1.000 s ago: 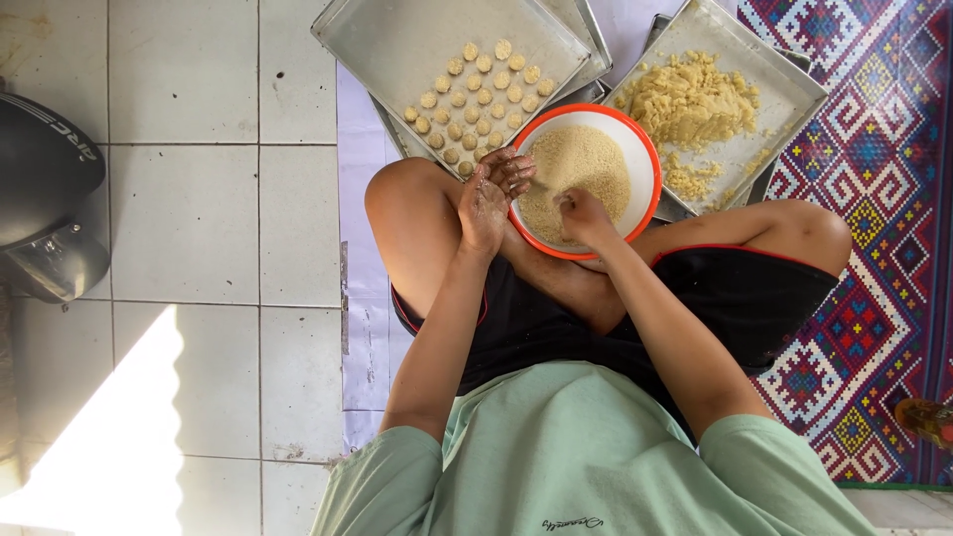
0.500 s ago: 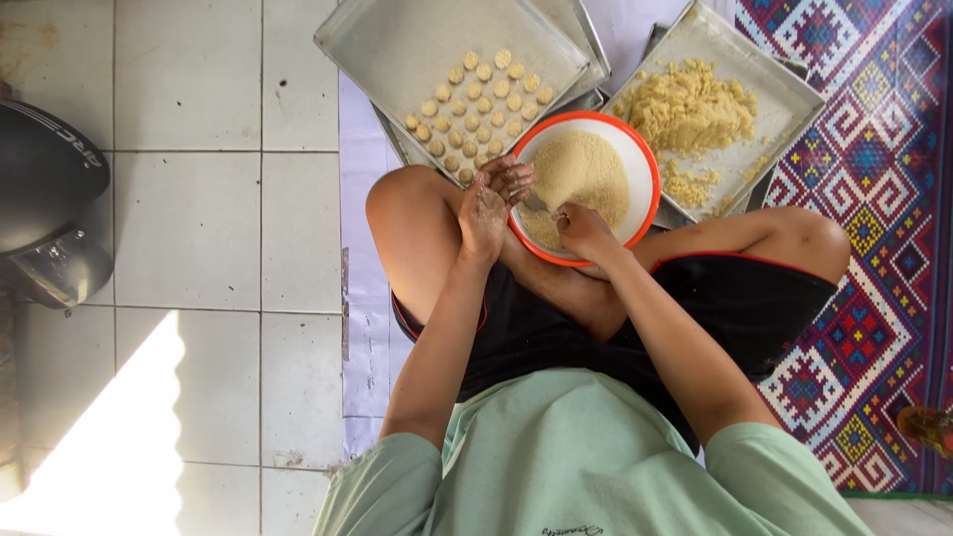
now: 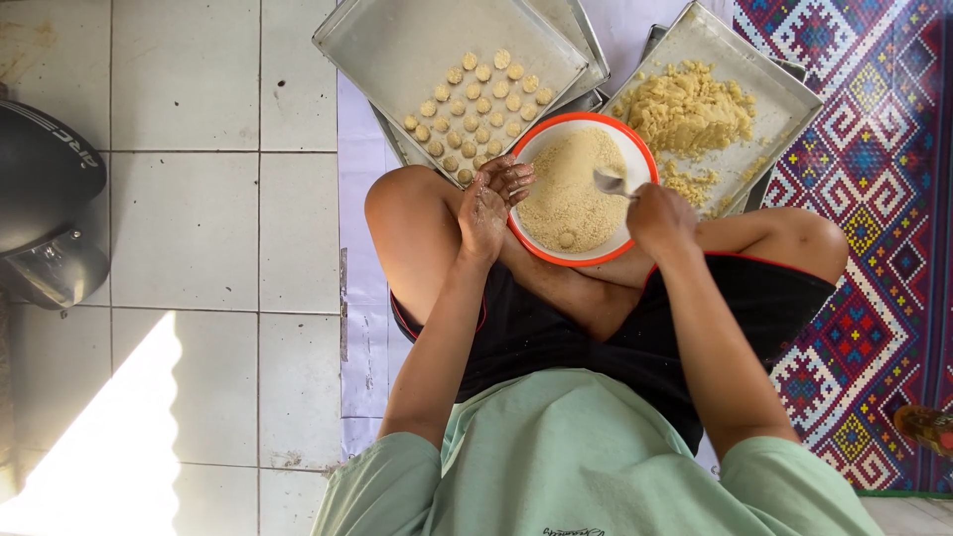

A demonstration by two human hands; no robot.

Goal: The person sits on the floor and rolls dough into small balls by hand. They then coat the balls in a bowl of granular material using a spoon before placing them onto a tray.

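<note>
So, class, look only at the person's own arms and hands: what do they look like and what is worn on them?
Both arms are bare below short, pale green sleeves. No watch, bracelet or gloves can be seen. The left hand is dusted with pale, sandy crumbs on the palm and fingers. The right hand shows its back and looks cleaner. Rings are too small to tell.

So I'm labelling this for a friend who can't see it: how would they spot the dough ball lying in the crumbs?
Start at the round white plate with an orange rim resting in the seated person's lap, heaped with pale crumbs. Near its closest edge lies one small round dough ball. Unlike the rows of balls on the metal baking tray behind, it sits alone in the crumbs.
</note>
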